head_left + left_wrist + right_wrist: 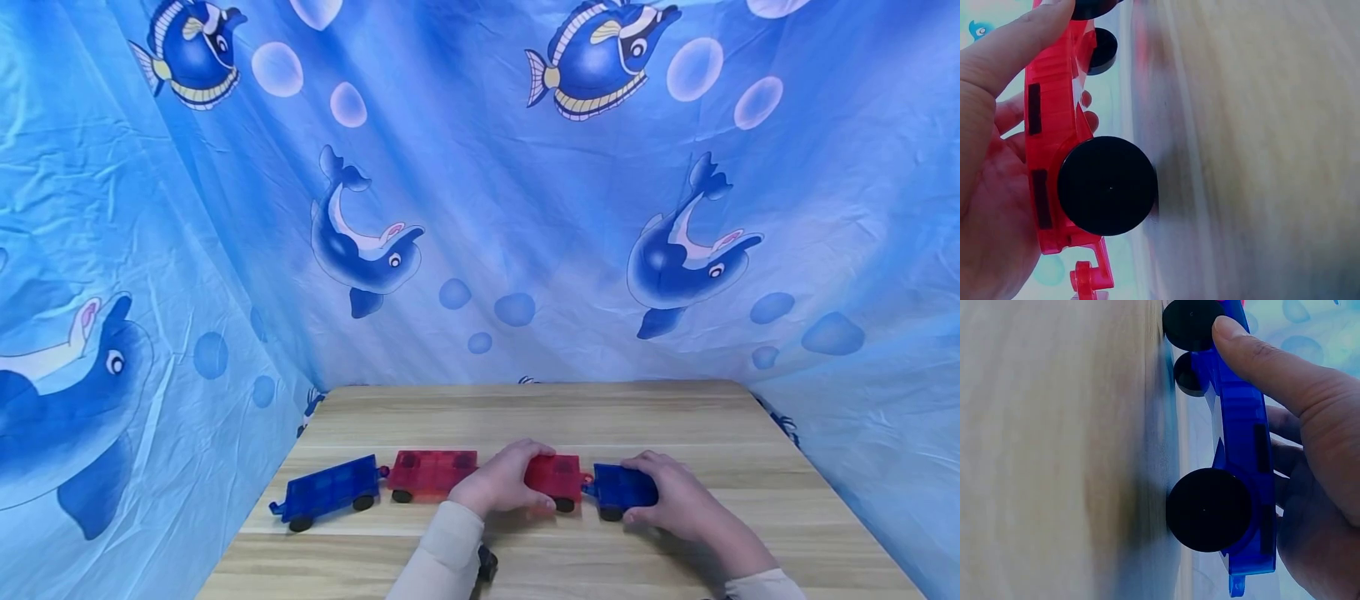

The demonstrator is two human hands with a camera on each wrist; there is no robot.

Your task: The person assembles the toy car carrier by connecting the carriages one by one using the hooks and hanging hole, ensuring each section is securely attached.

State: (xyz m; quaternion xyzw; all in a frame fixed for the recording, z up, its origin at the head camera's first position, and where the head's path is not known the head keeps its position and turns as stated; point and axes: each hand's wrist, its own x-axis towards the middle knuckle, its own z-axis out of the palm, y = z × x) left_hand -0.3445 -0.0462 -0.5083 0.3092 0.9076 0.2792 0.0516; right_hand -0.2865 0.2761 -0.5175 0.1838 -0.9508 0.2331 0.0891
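In the head view, my left hand [504, 482] grips a red toy train car [557, 475], thumb on the near side and fingers over the far side. Its black wheels [1107, 186] and a red hook at one end show in the left wrist view. To the right, my right hand [678, 493] holds a blue toy train car [617, 487] between thumb and fingers; the right wrist view shows its thumb at a wheel [1192, 324]. The ends of these two cars meet at their couplings [587, 480]; whether they are hooked together I cannot tell.
Left of my hands stand another red car [429, 472] and an angled blue car [332, 487], end to end. A small black object [487, 563] shows beside the left sleeve. Blue cloth [480, 250] printed with dolphins and fish surrounds the wooden table [525, 412].
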